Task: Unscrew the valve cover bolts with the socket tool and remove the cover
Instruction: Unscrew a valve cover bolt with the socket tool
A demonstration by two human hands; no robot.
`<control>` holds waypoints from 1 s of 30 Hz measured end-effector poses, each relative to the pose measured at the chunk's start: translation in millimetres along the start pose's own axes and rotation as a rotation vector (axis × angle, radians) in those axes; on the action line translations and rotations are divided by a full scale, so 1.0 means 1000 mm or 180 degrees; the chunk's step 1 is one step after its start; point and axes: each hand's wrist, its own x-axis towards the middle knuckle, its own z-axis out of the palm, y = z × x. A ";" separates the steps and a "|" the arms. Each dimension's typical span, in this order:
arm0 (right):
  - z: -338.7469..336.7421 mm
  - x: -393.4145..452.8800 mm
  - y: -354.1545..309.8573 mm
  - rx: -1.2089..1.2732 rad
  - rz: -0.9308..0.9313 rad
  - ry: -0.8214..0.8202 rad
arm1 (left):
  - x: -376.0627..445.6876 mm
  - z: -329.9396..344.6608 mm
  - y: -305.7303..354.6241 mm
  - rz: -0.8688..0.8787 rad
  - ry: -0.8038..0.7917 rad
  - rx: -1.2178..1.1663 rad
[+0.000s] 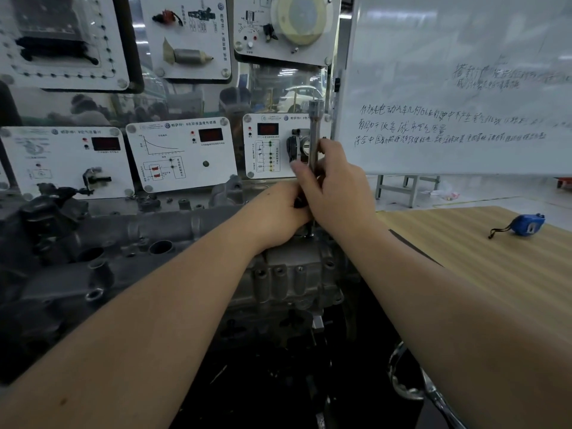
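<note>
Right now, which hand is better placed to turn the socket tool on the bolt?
The right hand, probably. It grips the upright socket tool along its shaft, so it can twist it. The left hand sits lower, at the tool's foot on the valve cover, better for steadying it.

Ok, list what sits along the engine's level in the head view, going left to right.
Valve cover → left hand → socket tool → right hand → wooden table → blue tape measure.

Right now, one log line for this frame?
right hand grips socket tool upright | left hand steadies its base | valve cover still on
</note>
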 end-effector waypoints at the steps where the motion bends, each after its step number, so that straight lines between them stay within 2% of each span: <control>1: 0.001 0.000 0.001 -0.0048 -0.0042 0.0006 | 0.001 0.000 -0.001 -0.0032 0.0027 -0.0026; 6: 0.001 0.001 0.001 -0.0153 0.0079 -0.0090 | -0.001 0.002 0.000 -0.0040 0.0011 -0.0088; 10: 0.001 0.001 0.002 -0.0047 0.0028 -0.0141 | 0.000 0.002 0.001 0.0029 -0.0026 0.0169; 17: 0.003 0.000 0.002 -0.0088 -0.0122 0.0036 | 0.003 0.000 0.000 -0.0066 0.0097 0.0238; 23: 0.003 0.003 0.004 -0.0202 0.0128 -0.0116 | 0.000 0.003 0.001 0.0015 -0.0062 0.0106; 30: 0.002 -0.001 -0.001 -0.0061 -0.0083 0.0030 | 0.001 -0.001 0.002 -0.0012 -0.0009 0.0141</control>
